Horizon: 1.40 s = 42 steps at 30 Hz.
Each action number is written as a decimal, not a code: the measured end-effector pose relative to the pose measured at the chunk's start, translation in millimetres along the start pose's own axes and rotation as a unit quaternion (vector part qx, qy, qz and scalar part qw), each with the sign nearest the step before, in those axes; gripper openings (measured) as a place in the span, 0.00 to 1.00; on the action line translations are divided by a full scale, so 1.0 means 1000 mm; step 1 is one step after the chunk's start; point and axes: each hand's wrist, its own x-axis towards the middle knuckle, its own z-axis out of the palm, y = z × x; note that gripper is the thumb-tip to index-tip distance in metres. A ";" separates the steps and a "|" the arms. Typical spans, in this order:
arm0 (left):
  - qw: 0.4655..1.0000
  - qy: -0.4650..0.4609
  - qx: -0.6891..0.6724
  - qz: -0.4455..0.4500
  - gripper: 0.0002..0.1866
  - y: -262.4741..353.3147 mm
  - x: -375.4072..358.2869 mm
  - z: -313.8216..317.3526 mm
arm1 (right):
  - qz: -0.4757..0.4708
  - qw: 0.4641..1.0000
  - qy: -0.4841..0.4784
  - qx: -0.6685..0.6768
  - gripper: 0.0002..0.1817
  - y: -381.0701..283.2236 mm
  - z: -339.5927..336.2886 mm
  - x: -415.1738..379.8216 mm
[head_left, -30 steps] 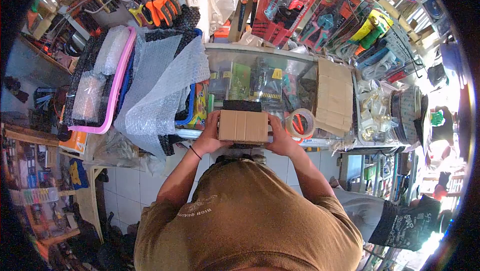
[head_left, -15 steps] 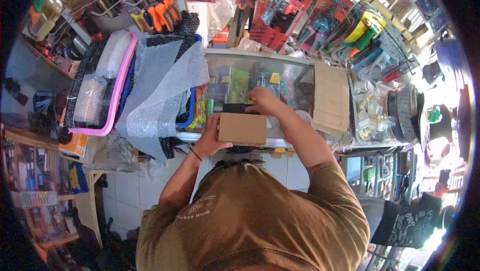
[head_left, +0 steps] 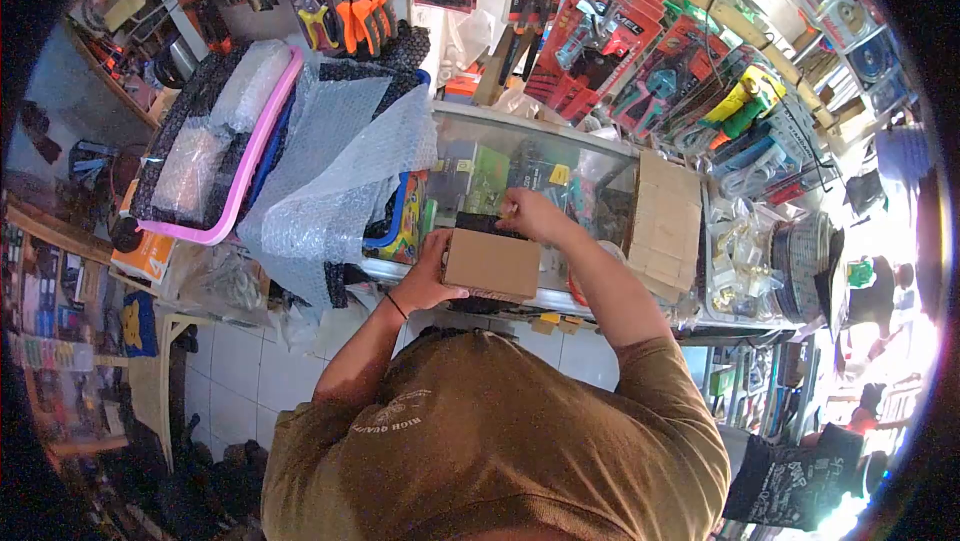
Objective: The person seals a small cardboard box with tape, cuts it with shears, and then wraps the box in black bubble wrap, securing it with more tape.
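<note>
A small brown cardboard box (head_left: 493, 264) rests on the near edge of a glass display counter (head_left: 600, 156). My left hand (head_left: 430, 276) grips the box's left side. My right hand (head_left: 527, 213) reaches over the box's far edge, its fingers pinched at the dark item (head_left: 470, 224) showing behind the top of the box. What the fingers hold is hidden.
Bubble wrap (head_left: 330, 181) spills from pink and blue baskets (head_left: 240, 186) at the counter's left. Flat cardboard sheets (head_left: 667, 216) lie on the glass at right, with bagged hardware (head_left: 745, 241) beyond. Packaged tools (head_left: 620, 41) hang on the wall behind. Another person (head_left: 800, 481) stands at lower right.
My right hand left the box's right side and moved up over its far edge. The left hand stays on the box. The view has shifted slightly.
</note>
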 end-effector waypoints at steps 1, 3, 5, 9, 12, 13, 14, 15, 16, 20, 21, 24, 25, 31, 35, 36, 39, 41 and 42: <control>1.000 0.003 0.019 0.005 0.51 0.001 0.000 -0.001 | 0.000 1.000 0.004 0.000 0.14 0.011 0.007 0.005; 1.000 0.000 -0.007 0.006 0.50 -0.001 0.001 -0.001 | -0.104 0.993 0.046 -0.044 0.20 0.029 0.024 0.017; 0.999 -0.005 -0.033 0.006 0.50 -0.005 0.001 -0.001 | -0.125 0.983 -0.012 -0.132 0.21 0.031 0.026 0.026; 1.000 -0.005 -0.005 0.019 0.50 -0.004 0.002 -0.001 | -0.098 0.990 -0.075 -0.065 0.19 0.018 0.022 0.022; 1.000 0.005 -0.018 0.016 0.50 -0.002 0.000 0.000 | -0.044 0.995 -0.083 0.044 0.17 0.004 0.003 0.005; 1.000 0.009 -0.027 0.008 0.50 -0.001 0.000 0.001 | -0.044 0.994 -0.085 0.044 0.17 0.006 0.005 0.002; 1.000 0.009 -0.029 0.008 0.50 -0.001 -0.001 0.001 | -0.067 0.993 -0.086 0.051 0.15 0.008 0.007 0.000; 1.000 0.011 -0.026 0.010 0.50 -0.002 -0.001 0.001 | -0.090 0.991 -0.086 0.058 0.14 0.007 0.007 -0.002; 1.000 0.012 -0.023 0.012 0.50 -0.003 -0.001 0.002 | -0.089 0.991 -0.087 0.058 0.14 0.007 0.006 -0.004; 1.000 0.007 0.007 0.021 0.50 -0.005 0.001 0.002 | -0.034 0.991 -0.104 0.082 0.14 0.006 0.007 -0.006; 1.000 0.008 -0.001 0.021 0.50 -0.005 0.001 0.002 | -0.023 0.991 -0.100 0.083 0.12 0.006 0.007 -0.007; 0.999 0.014 -0.036 0.015 0.49 -0.004 0.001 0.003 | -0.042 0.995 -0.075 0.053 0.16 0.005 0.004 -0.008; 0.998 0.022 -0.063 0.006 0.49 -0.003 0.001 0.004 | -0.041 0.995 -0.075 0.053 0.16 0.004 0.002 -0.009; 0.999 0.032 -0.040 -0.014 0.48 0.007 0.003 -0.002 | -0.009 0.993 -0.055 0.105 0.17 0.006 0.000 -0.008; 0.999 0.027 -0.024 -0.035 0.51 0.011 0.003 -0.006 | -0.039 0.994 -0.049 0.089 0.14 0.000 -0.005 -0.010; 0.999 0.019 -0.022 -0.028 0.52 0.009 0.004 -0.007 | -0.050 0.994 -0.040 0.084 0.11 -0.002 -0.005 -0.011; 1.000 0.005 -0.010 -0.025 0.53 0.007 0.006 -0.008 | -0.097 0.994 -0.024 0.048 0.11 -0.004 -0.008 -0.012; 1.000 -0.001 -0.001 -0.029 0.53 0.009 0.006 -0.008 | -0.088 0.994 -0.033 0.057 0.11 -0.007 -0.011 -0.014; 0.999 0.012 -0.014 -0.026 0.51 0.013 0.006 -0.008 | -0.080 0.994 -0.043 0.066 0.11 -0.010 -0.013 -0.015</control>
